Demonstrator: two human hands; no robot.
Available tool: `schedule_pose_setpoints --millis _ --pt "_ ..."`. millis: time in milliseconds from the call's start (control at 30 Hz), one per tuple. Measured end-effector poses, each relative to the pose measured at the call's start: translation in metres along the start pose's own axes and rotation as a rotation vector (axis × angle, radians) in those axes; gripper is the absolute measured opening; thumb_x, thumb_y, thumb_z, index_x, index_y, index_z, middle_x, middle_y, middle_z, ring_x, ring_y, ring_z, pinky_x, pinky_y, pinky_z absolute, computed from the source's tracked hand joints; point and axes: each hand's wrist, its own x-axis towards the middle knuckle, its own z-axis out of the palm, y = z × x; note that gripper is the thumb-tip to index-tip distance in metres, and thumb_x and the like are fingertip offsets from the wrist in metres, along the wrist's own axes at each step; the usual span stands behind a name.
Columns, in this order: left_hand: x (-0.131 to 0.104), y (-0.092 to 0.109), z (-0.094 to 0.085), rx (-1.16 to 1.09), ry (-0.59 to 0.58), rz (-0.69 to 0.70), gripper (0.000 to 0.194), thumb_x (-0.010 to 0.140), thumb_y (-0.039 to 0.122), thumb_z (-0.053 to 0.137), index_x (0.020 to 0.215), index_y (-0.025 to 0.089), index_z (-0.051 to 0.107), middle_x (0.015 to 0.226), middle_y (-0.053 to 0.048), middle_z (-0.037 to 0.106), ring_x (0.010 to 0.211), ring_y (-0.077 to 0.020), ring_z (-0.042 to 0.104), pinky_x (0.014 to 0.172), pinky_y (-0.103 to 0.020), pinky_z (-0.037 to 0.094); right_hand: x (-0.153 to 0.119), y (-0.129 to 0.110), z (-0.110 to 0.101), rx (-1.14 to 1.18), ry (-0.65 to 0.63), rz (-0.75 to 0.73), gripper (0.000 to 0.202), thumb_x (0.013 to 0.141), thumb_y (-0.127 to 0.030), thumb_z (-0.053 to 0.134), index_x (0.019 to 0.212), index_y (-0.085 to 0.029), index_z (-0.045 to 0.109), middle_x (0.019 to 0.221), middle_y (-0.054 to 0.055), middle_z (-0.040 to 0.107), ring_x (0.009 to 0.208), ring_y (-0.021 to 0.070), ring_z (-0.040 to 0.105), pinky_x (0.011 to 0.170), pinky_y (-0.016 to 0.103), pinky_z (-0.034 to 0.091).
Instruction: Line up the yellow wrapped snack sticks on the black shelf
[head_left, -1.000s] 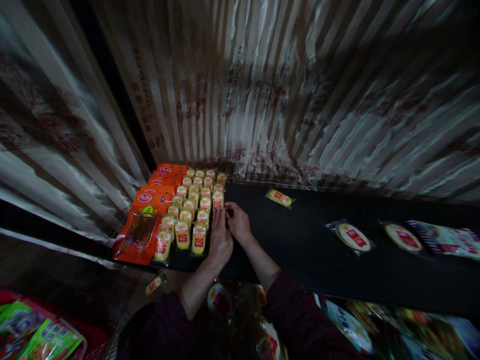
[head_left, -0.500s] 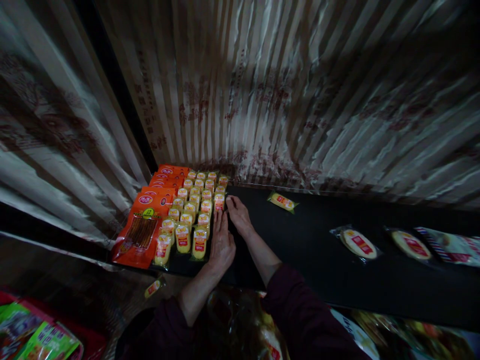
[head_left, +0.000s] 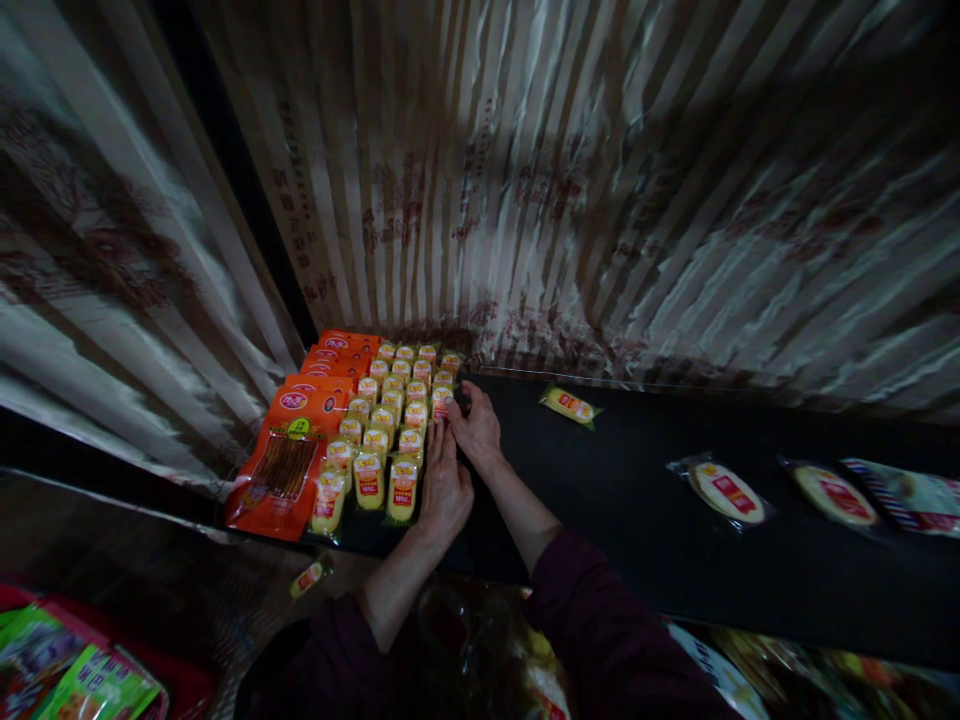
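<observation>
Small yellow snack cakes (head_left: 403,488) in clear wrappers with red labels stand in close rows on a black shelf (head_left: 570,520). My left hand (head_left: 448,488) lies along the right side of the front rows, its fingers stretched forward and empty. Just beyond it, my right hand (head_left: 478,425) is at the right edge of the block. Its thumb touches or nearly touches a wrapped cake (head_left: 441,403) there, with the forefinger bent and a gap between them. The other fingers are partly hidden. Orange snack packets (head_left: 281,455) overlap in a column left of the cakes.
A single wrapped cake (head_left: 570,405) lies toward the shelf's back. Farther right are round wrapped pastries (head_left: 726,492) and a striped packet (head_left: 911,495). Another small cake packet (head_left: 309,577) is below the shelf's front edge. A red container (head_left: 184,690) with green bags sits lower left.
My right hand has bent its fingers more and its thumb has come leftward against the cake at the block's edge. My left hand stays almost in place. The view has shifted slightly.
</observation>
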Motion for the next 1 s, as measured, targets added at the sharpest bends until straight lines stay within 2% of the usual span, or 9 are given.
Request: schedule_pose_setpoints --millis 133,333,433,667,800,1000 --pt "-0.002 0.001 0.000 0.008 0.002 0.011 0.069 0.070 0.003 0.039 0.138 0.010 0.034 0.150 -0.011 0.027 0.141 -0.0218 0.012 0.116 -0.044 0.016 0.008 0.000 0.003 -0.016 -0.034 0.008 0.051 0.081 -0.045 0.048 0.123 -0.015 0.052 0.115 0.013 0.059 0.091 0.0213 0.060 0.087 0.039 0.047" --pt "-0.003 -0.001 0.002 0.004 0.020 0.040 0.068 0.073 0.004 0.039 0.140 0.013 0.032 0.150 -0.010 0.025 0.141 -0.0222 0.013 0.116 -0.046 0.017 0.023 0.003 0.006 0.103 -0.082 0.100 0.066 0.076 -0.056 0.054 0.130 -0.019 0.045 0.128 0.011 0.054 0.119 0.0247 0.048 0.102 0.042 0.035" --pt "-0.004 -0.001 0.002 0.008 0.026 0.046 0.066 0.074 0.005 0.039 0.140 0.012 0.032 0.150 -0.010 0.025 0.141 -0.0215 0.012 0.116 -0.045 0.017 0.032 0.005 0.008 0.172 -0.125 0.128 0.066 0.075 -0.054 0.057 0.130 -0.020 0.045 0.128 0.010 0.055 0.119 0.0229 0.050 0.101 0.039 0.037" --pt "-0.003 0.001 0.002 0.017 0.019 0.029 0.066 0.073 0.005 0.039 0.139 0.010 0.032 0.149 -0.012 0.028 0.141 -0.0213 0.014 0.116 -0.043 0.017 0.045 0.005 0.008 0.183 -0.203 0.088 0.060 0.078 -0.051 0.056 0.129 -0.021 0.047 0.125 0.009 0.057 0.114 0.0208 0.054 0.099 0.036 0.040" --pt "-0.003 0.001 0.002 0.031 0.012 0.025 0.066 0.073 0.005 0.040 0.139 0.010 0.032 0.149 -0.013 0.028 0.141 -0.0222 0.014 0.116 -0.046 0.019 0.047 0.004 0.007 0.136 -0.204 0.091 0.059 0.079 -0.052 0.055 0.128 -0.020 0.049 0.123 0.011 0.059 0.115 0.0220 0.054 0.100 0.037 0.038" --pt "-0.003 0.001 0.002 0.028 0.033 0.046 0.067 0.073 0.004 0.041 0.139 0.013 0.032 0.149 -0.011 0.029 0.141 -0.0221 0.013 0.115 -0.046 0.019 0.046 0.006 0.005 0.193 -0.196 0.111 0.056 0.078 -0.053 0.056 0.125 -0.022 0.052 0.122 0.008 0.060 0.115 0.0209 0.054 0.100 0.037 0.039"
